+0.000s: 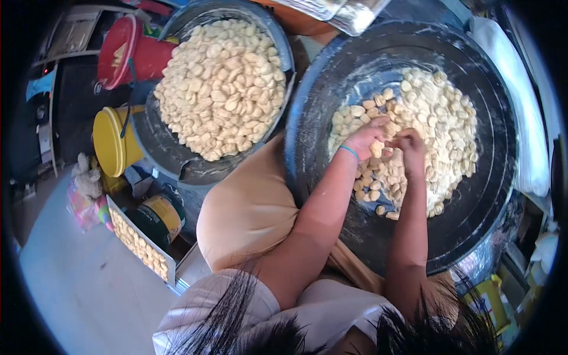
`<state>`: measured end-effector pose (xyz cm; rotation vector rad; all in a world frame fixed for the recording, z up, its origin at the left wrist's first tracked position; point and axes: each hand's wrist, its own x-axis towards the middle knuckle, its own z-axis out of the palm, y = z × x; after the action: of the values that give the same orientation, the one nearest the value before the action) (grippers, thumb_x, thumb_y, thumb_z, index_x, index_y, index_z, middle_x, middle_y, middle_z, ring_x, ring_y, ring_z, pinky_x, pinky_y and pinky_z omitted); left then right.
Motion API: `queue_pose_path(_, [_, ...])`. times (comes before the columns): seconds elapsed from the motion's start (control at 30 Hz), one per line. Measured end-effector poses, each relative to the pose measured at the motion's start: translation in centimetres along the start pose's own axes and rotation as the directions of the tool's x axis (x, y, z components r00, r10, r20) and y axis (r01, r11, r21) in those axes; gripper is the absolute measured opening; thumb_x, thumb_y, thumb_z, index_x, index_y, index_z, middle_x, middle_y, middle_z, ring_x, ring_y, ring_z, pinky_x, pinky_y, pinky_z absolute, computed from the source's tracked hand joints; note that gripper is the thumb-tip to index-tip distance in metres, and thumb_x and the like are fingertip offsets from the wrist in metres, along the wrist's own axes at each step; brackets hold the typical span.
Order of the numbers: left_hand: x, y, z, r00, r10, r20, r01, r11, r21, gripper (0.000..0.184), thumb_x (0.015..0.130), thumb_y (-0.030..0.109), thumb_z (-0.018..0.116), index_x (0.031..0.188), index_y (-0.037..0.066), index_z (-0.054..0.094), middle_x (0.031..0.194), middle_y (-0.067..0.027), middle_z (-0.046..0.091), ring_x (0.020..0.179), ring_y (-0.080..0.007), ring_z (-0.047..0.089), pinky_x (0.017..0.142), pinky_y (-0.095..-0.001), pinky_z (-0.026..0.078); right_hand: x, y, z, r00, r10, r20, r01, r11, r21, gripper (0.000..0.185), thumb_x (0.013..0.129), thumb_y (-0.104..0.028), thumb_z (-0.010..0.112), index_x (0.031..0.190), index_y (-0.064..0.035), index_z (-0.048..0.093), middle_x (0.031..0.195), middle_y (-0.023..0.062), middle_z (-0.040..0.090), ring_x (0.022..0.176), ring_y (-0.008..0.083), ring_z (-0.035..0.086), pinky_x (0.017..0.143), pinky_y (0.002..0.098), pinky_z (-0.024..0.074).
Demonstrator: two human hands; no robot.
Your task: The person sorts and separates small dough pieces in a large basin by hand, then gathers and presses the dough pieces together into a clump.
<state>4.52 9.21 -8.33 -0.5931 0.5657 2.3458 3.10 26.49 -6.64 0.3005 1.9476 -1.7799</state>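
Note:
Over the large dark round tub [307, 112] on the right, both hands meet above a heap of floured pale dough pieces [438, 118]. My left hand [365, 139], with a teal band at the wrist, is closed around a few of the small rounded pieces; one shows at its palm side. Close beside it, my right hand [412, 151] has its fingers bent and pinched toward the left fingers. What lies between the right fingertips is hidden. Browner pieces [368, 183] lie loose in the tub under the hands.
A second dark tub [204, 176] at the left holds a high heap of similar pieces. Beside it are a red bucket [151, 56] and a yellow bucket [106, 142]. A tray of pieces [139, 244] leans lower left. Foil-like trays [355, 15] sit at the top.

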Motion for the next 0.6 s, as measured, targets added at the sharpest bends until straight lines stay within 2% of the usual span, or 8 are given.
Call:
queue_pose_path(0.07, [-0.6,0.8,0.8,0.999,-0.006,-0.033,0.007,0.999,0.033,0.075,0.066,-0.003,0.048,0.138,0.014,0.032,0.106,-0.0130,0.052,0.086,-0.0313,0.061,0.071,-0.0441,0.055,-0.2,-0.5,-0.6,0.998,-0.012,-0.061,0.020,0.993,0.116,0.028,0.082,0.000,0.054,0.110,-0.0009,0.054,0.099,0.0100,0.059,0.087,0.0168,0.060,0.072,0.0268,0.0509])
queue_pose_path(0.17, [-0.5,0.3,1.5,0.999,0.023,-0.035,-0.021,0.999,0.040,0.076,0.067,-0.005,0.048,0.139,0.011,0.029,0.110,-0.0133,0.051,0.092,-0.0300,0.059,0.067,-0.0414,0.054,-3.0,-5.7,2.7,0.988,0.129,0.081,-0.133,0.990,0.042,0.036,0.084,-0.005,0.057,0.120,-0.0035,0.051,0.099,0.0103,0.058,0.088,0.0168,0.059,0.073,0.0272,0.0510])
queue_pose_path(0.2, [0.0,-0.3,0.8,0.999,0.036,-0.032,-0.034,0.997,0.074,0.075,0.067,-0.005,0.048,0.139,0.010,0.029,0.110,-0.0130,0.051,0.093,-0.0295,0.059,0.066,-0.0401,0.054,-2.6,-5.0,2.7,0.956,0.160,0.246,-0.156,0.987,-0.038,0.043,0.085,-0.008,0.059,0.126,-0.0044,0.048,0.100,0.0099,0.058,0.090,0.0163,0.059,0.075,0.0276,0.0506])
queue_pose_path(0.23, [0.5,-0.8,0.2,0.998,0.050,-0.026,-0.047,0.993,0.108,0.075,0.068,-0.005,0.047,0.139,0.010,0.029,0.110,-0.0128,0.051,0.093,-0.0291,0.059,0.065,-0.0389,0.053,-2.6,-4.6,2.4,0.938,0.202,0.280,-0.213,0.977,0.006,0.037,0.085,-0.008,0.059,0.121,-0.0031,0.051,0.100,0.0087,0.058,0.088,0.0142,0.058,0.074,0.0274,0.0498])
queue_pose_path(0.3, [-0.1,-0.3,0.6,0.999,0.034,0.006,-0.034,0.998,0.048,0.070,0.073,-0.002,0.054,0.138,0.010,0.031,0.115,-0.0126,0.051,0.085,-0.0245,0.061,0.063,-0.0356,0.052,-1.3,-2.3,1.4,0.966,0.066,0.251,-0.051,0.996,-0.067,0.031,0.085,-0.006,0.057,0.115,-0.0025,0.052,0.100,0.0076,0.058,0.085,0.0127,0.057,0.072,0.0278,0.0498])
queue_pose_path(0.4, [-1.6,1.4,2.0,1.000,-0.027,0.014,0.025,0.992,0.121,0.059,0.077,0.004,0.059,0.132,0.009,0.041,0.117,-0.0114,0.056,0.080,-0.0221,0.063,0.061,-0.0322,0.051,-0.7,-1.3,0.8,0.988,0.020,-0.154,0.020,0.967,0.253,0.027,0.085,-0.002,0.053,0.112,-0.0028,0.051,0.101,0.0063,0.057,0.083,0.0126,0.057,0.069,0.0273,0.0496])
queue_pose_path(0.5, [-0.9,1.8,1.4,0.996,-0.055,-0.066,0.069,0.973,0.222,0.046,0.078,0.005,0.058,0.123,0.008,0.050,0.107,-0.0086,0.062,0.089,-0.0217,0.063,0.067,-0.0314,0.050,-0.7,-0.5,-0.4,0.975,0.055,-0.216,0.072,0.839,0.539,0.032,0.084,0.000,0.049,0.116,-0.0030,0.049,0.106,0.0064,0.055,0.088,0.0152,0.057,0.073,0.0284,0.0490])
queue_pose_path(0.6, [0.1,2.0,0.2,0.931,0.269,-0.246,-0.168,0.916,0.365,0.024,0.078,0.014,0.062,0.102,0.007,0.062,0.098,-0.0056,0.065,0.092,-0.0157,0.058,0.076,-0.0290,0.045,-2.7,-2.9,-1.4,0.992,-0.009,-0.125,0.052,0.938,0.343,0.041,0.083,-0.007,0.050,0.124,-0.0049,0.045,0.120,0.0075,0.050,0.104,0.0179,0.052,0.084,0.0313,0.0444])
